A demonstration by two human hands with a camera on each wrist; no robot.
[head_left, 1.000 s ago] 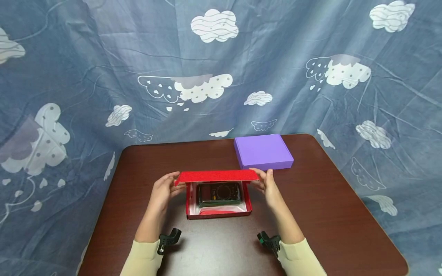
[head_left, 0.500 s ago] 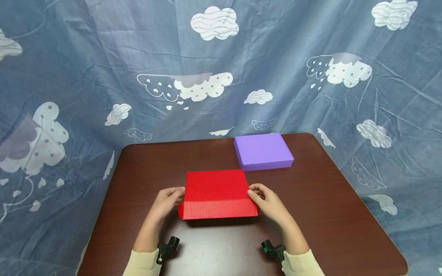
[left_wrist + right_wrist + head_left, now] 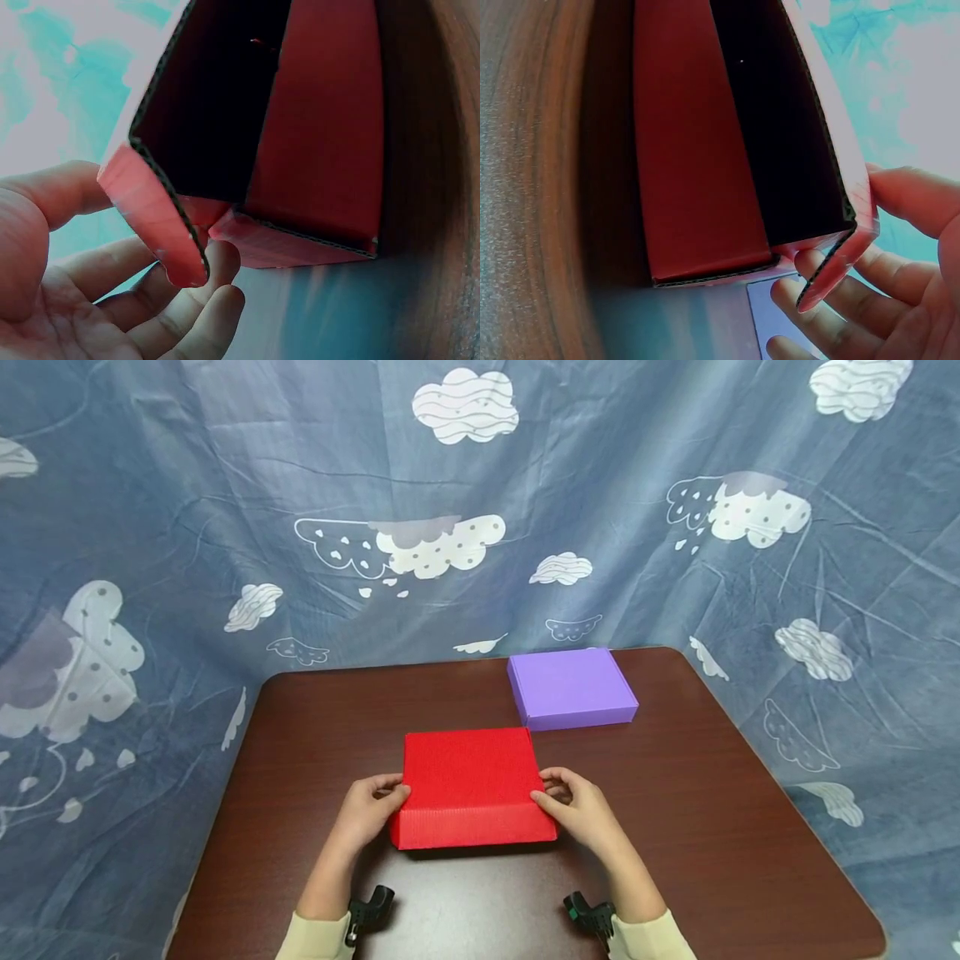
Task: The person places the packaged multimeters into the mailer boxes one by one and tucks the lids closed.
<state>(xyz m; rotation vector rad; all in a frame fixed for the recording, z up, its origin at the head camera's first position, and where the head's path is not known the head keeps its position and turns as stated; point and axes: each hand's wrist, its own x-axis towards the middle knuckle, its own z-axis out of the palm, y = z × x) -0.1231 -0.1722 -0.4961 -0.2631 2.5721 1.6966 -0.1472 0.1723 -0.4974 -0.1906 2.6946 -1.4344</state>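
A red cardboard box (image 3: 468,766) sits mid-table, its lid folded down over the top and its front flap angled toward me. My left hand (image 3: 367,808) pinches the lid's left edge, thumb on top. On the opposite edge, my right hand (image 3: 583,810) holds the lid the same way. Both wrist views show a dark gap between the lid and the box's front wall (image 3: 319,112). The lid's left side tab (image 3: 154,206) lies between thumb and fingers, and so does the right side tab (image 3: 844,262). Whatever is inside the box is hidden.
Behind the red box, to the right, a closed purple box (image 3: 573,687) stands near the back of the brown table (image 3: 720,810). A blue cloud-patterned cloth (image 3: 375,443) hangs around the table. Black wrist cameras (image 3: 371,910) project inward from both cuffs.
The red lid has come down toward me over the box, covering the black multimeter seen inside earlier. Both hands moved nearer along the lid's sides, and the front flap now tilts further down.
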